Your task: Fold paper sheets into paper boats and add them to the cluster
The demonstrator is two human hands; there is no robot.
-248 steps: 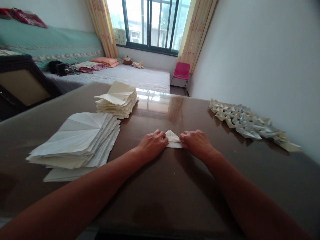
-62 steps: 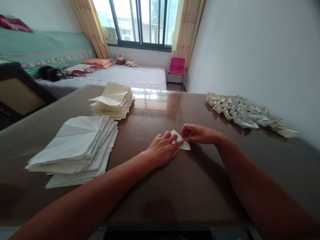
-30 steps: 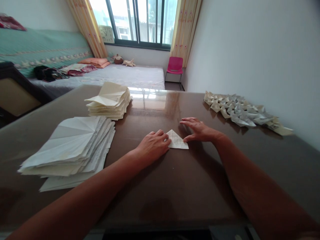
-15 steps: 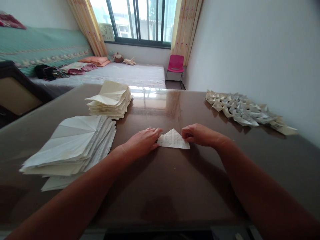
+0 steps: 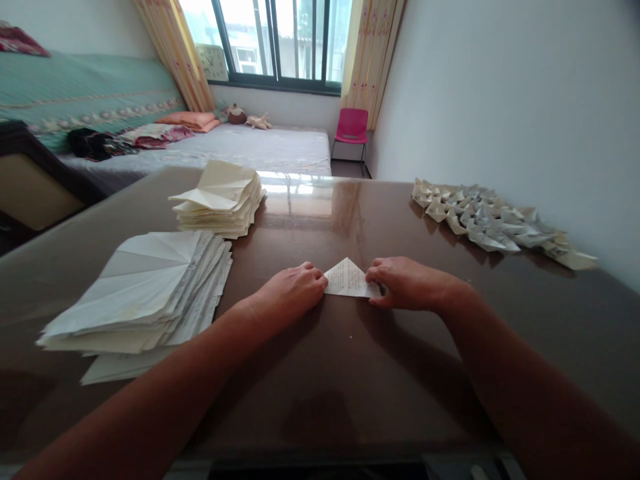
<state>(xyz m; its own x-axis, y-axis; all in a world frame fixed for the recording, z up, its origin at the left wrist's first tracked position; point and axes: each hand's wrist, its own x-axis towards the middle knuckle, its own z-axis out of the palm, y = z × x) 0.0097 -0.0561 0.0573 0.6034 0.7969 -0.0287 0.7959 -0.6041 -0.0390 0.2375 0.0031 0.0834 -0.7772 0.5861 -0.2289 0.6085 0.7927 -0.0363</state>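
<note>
A small sheet of printed paper folded into a triangle lies on the brown table between my hands, its peak pointing away from me. My left hand is closed at the triangle's left corner, fingers pressed together on it. At the right corner, my right hand grips the paper between thumb and fingers, hiding that corner.
To the left lie a stack of creased white sheets and, behind it, a stack of cream sheets. Several folded paper pieces cover the table's far right by the wall. Beyond stand a bed and a pink chair.
My left hand has moved slightly right over the triangle's left corner. My right hand has shifted down and right, its thumb now at the triangle's lower right edge.
</note>
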